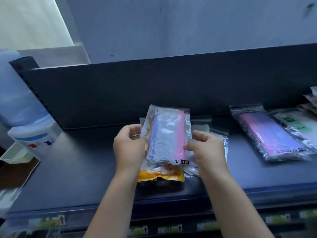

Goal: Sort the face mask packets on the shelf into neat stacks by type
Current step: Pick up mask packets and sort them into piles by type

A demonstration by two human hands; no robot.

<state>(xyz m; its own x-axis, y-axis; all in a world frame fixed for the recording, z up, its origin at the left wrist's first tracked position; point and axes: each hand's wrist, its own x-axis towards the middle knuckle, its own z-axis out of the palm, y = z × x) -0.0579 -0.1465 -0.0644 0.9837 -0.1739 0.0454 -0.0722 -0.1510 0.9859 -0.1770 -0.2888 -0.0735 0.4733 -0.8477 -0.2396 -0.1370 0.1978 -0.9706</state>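
Mask packet (169, 134): likely light, limp and slippery. Both grips, left hand (128, 146) and right hand (204, 148), clamp its long edges, probably the firmest hold.

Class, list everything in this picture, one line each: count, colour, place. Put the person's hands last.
held packet: one, clear, lilac and pink masks, centre
yellow packet: one, yellow, under the held packet
clear packets: count unclear, clear, right of the held packet
purple packet: one, pink-purple, shelf right
green-label packet: one, clear with green, far right
shelf: one, dark, across the middle
water dispenser: one, white and blue, left
left hand: one, grips held packet's left edge
right hand: one, pinches its right edge
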